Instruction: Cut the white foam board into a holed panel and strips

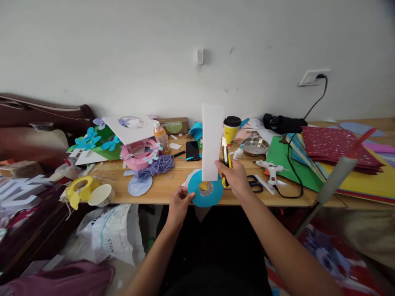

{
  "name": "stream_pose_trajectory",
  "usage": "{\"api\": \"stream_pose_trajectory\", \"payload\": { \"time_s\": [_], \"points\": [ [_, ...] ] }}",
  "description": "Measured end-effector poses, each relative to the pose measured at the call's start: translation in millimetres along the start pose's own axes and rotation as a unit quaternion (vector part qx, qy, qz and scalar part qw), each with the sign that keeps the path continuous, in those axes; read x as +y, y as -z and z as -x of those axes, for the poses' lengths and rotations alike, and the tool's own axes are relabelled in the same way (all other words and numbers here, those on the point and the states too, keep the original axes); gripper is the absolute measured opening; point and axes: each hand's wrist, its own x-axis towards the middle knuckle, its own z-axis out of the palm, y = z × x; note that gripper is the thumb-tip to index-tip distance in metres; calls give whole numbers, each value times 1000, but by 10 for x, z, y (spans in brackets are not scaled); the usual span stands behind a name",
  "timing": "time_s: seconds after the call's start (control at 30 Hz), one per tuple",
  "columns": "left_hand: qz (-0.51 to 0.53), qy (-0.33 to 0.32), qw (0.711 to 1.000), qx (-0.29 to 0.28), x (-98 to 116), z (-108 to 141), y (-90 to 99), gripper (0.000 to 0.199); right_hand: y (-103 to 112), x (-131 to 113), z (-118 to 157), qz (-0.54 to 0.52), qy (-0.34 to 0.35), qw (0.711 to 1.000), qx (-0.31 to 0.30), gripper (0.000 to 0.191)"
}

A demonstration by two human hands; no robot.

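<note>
My left hand (181,204) pinches the left edge of a blue ring (206,201), which looks like paper or card and has a round hole in its middle. A long white paper strip (212,142) stands upright above the ring, its lower end overlapping the ring's top. My right hand (236,177) is closed, with thumb and finger on the strip's right edge. A yellow and black utility knife (226,158) points upward in the same hand. Behind the ring, part of a pale piece shows at its left. A pair of dark-handled scissors (255,185) lies just right of my right hand.
On the wooden table (168,193) lie a pink ring (140,154), purple yarn (157,167), a phone (192,150), a yellow cup (231,130), a metal dish (255,146) and a corded glue gun (272,169). Coloured sheets (339,144) are stacked at right. A plastic bag (114,232) sits below.
</note>
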Motion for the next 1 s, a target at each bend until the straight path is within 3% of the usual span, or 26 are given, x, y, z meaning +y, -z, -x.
{"api": "stream_pose_trajectory", "payload": {
  "time_s": [0.3,0.53,0.67,0.9,1.0],
  "points": [
    [39,10,999,-2,-182,-14,88,36,-31,176,-71,-30,-20,999,-6,47],
    [44,29,998,39,-130,-40,153,42,-6,-13,49,-42,-5,999,6,44],
    [-6,-11,993,121,119,-409,182,56,104,-84,332,-109,-36,993,38,47],
    [-143,-39,982,120,491,-1469,72,43,44,246,980,-127,-145,979,70,44],
    [-213,-60,965,143,571,-1526,106,30,2,344,1081,-133,-163,976,53,41]
  ]
}}
